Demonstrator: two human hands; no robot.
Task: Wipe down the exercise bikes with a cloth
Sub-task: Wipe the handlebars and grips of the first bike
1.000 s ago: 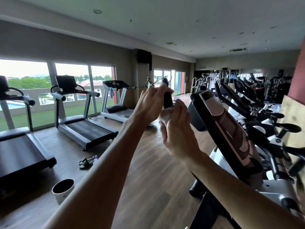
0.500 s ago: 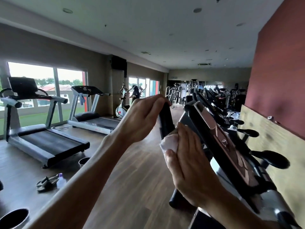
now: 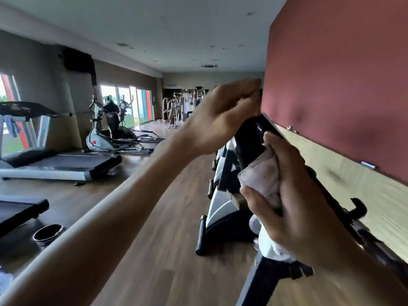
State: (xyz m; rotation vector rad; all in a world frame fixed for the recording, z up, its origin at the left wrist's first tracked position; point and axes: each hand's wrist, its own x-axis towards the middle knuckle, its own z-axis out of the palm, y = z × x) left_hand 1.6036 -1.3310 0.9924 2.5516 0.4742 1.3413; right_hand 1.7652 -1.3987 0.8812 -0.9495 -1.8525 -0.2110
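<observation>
The exercise bike's black handlebar grip (image 3: 248, 138) stands nearly upright, its long axis tilting up toward the red wall (image 3: 335, 85). The left hand (image 3: 220, 118) curls round its top, while the right hand (image 3: 293, 195) squeezes a pale cloth (image 3: 261, 175) round its lower part.

Bike handle getting the cloth treatment

The exercise bike (image 3: 223, 208) sits at the right of the room by the red wall, black frame with a silver-grey shroud low down and a black foot bar on the wood floor. Its black handlebar grip (image 3: 248, 138) sticks up, tilted. The cloth (image 3: 262, 175) is a whitish-pink rag, bunched up and wrapped against the grip's lower part, with the right hand (image 3: 293, 195) holding it there. The left hand (image 3: 220, 115) curls over the top end of the grip. It's all a bit motion-blurred.
</observation>
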